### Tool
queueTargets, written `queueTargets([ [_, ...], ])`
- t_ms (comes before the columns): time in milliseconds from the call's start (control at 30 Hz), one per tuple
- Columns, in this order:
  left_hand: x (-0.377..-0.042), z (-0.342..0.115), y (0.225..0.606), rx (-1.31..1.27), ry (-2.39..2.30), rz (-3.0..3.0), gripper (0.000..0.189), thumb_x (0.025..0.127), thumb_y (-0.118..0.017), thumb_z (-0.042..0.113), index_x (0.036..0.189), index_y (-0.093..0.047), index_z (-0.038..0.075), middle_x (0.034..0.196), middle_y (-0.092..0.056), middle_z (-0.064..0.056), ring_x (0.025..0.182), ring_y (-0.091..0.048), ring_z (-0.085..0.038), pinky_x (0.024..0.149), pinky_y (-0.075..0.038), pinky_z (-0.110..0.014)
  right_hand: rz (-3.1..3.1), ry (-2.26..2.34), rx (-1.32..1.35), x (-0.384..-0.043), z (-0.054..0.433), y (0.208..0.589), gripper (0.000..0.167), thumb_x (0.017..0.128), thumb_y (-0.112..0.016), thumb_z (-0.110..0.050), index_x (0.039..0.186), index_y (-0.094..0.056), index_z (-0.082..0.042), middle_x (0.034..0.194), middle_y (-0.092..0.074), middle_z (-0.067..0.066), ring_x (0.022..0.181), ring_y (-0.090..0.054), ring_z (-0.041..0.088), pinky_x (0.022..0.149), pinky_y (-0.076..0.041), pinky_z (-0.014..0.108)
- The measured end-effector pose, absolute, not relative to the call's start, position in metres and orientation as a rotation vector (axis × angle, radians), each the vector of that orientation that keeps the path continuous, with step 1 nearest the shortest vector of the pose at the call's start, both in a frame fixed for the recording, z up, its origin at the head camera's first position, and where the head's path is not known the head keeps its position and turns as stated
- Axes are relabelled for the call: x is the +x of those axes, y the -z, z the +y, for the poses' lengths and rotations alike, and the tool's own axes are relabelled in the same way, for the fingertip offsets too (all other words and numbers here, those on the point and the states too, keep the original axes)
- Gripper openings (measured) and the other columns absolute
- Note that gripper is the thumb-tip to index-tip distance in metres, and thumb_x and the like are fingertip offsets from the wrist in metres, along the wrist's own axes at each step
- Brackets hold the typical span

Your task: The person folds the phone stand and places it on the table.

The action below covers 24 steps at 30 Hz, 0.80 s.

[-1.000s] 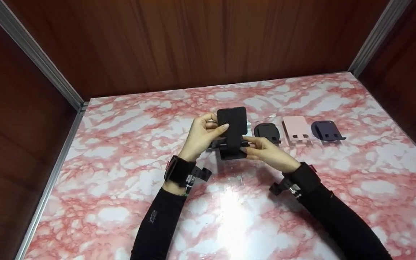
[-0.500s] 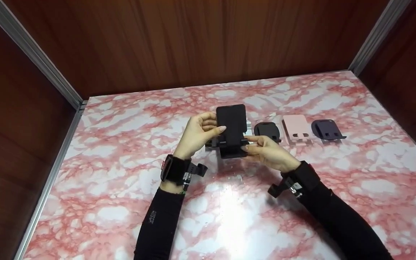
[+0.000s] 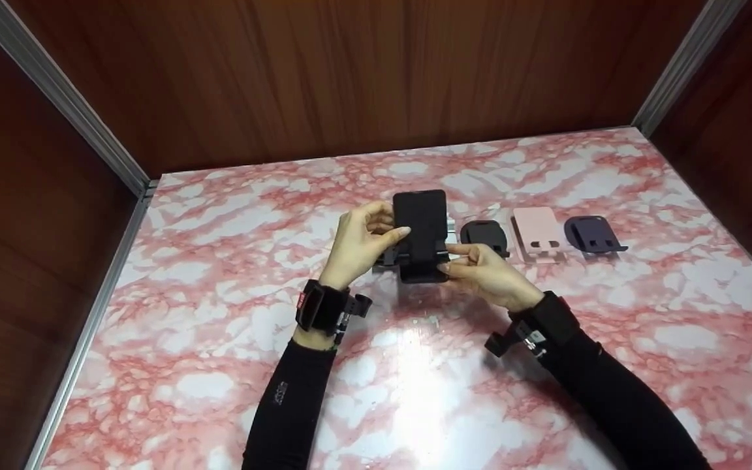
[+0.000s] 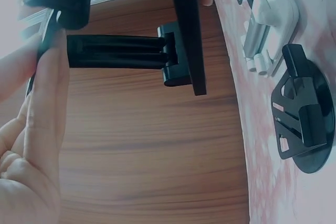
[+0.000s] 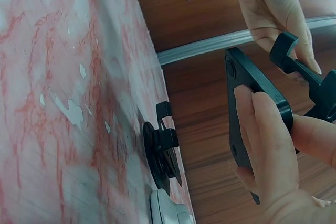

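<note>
A black folding phone stand (image 3: 422,212) is held up above the table between both hands. My left hand (image 3: 361,240) pinches the left edge of its upper plate, thumb on the near face. My right hand (image 3: 488,274) grips the lower right part, the base plate (image 5: 244,108), between thumb and fingers. From the left wrist view, a grooved black arm (image 4: 115,52) joins the upper part to the base. The right wrist view shows the left hand (image 5: 275,11) beyond the stand's hooked ledge (image 5: 284,51).
To the right on the marbled table (image 3: 219,391) sit a black rounded stand (image 3: 484,236), a pink stand (image 3: 535,230) and a dark navy stand (image 3: 591,234). A white stand (image 4: 273,17) is partly hidden behind the held one. Wooden panels (image 3: 350,78) wall the table.
The stand's upper plate has come lower against the base, so less of the arm between them shows. Both hands keep their hold with only slight shifts.
</note>
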<state>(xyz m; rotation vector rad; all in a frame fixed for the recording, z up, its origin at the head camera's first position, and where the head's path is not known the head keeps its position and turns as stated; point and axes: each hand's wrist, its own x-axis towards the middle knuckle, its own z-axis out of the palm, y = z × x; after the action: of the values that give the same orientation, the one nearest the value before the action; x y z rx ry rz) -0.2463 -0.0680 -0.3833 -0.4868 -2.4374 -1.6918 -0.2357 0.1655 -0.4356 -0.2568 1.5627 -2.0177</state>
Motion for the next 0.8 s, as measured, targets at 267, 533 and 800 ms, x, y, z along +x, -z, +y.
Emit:
queueTargets([
  [267,-0.2467,-0.0660,0.3854,-0.474,1.650,-2.401,0.025,0.076,-0.076,0.017,0.094,-0.064,0.003,0.087,-0.067,-0.010,0.081,-0.065,-0.015,0.076,-0.055,-0.022,1.561,2.024,-0.277,-0.2372,0.1662,0.4336,0.064,0.088,-0.057,-0.002,0.142,-0.024,0.005,0.105,-0.069,0.007,0.092,-0.067,0.014,0.080,-0.056,0.026],
  [533,-0.2443,-0.0640,0.3856,-0.498,1.622,-2.377,0.028,0.078,-0.075,0.020,0.096,-0.063,0.002,0.088,-0.067,-0.012,0.081,-0.067,-0.017,0.074,-0.057,-0.024,1.560,2.036,-0.293,-0.2373,0.1664,0.4335,0.064,0.089,-0.056,0.000,0.143,-0.021,0.006,0.105,-0.068,0.006,0.093,-0.067,0.014,0.086,-0.054,0.027],
  [800,-0.2443,-0.0589,0.3873,-0.509,1.540,-2.343,0.029,0.078,-0.073,0.021,0.098,-0.064,0.002,0.087,-0.069,-0.011,0.080,-0.068,-0.016,0.070,-0.056,-0.018,1.589,2.034,-0.307,-0.2355,0.1654,0.4335,0.066,0.090,-0.054,0.002,0.142,-0.015,0.010,0.102,-0.067,0.005,0.091,-0.066,0.013,0.092,-0.051,0.034],
])
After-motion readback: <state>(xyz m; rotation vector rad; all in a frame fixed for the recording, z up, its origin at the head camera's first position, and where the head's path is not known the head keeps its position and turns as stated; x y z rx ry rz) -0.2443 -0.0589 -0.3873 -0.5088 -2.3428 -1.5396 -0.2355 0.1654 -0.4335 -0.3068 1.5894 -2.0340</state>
